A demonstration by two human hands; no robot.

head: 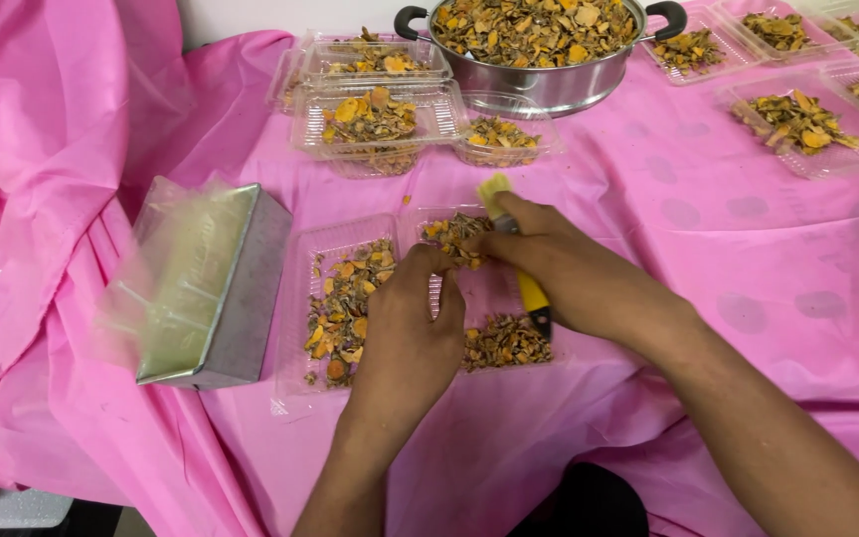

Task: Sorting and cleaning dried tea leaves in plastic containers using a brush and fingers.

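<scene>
Both hands worked over an open clear plastic clamshell box (302, 298) near the front edge of the worktop (748, 259), which was draped in a pink cloth. The right hand (559, 261) was closed around a yellow-handled tool (531, 293) whose pale end stuck out above the fingers. The left hand (412, 328) lay just beside it, its fingertips pinched on dried orange and brown chips (350, 298) in the box. More chips filled both halves of that box.

To the left stood a grey metal tin (241, 298) with a clear plastic bag (166, 268) over it. Toward the back edge sat a steel pot (539, 50) with black handles, heaped with the same chips. Stacked filled boxes (375, 109) stood left of the pot, and further filled boxes (797, 124) lay at the back right corner.
</scene>
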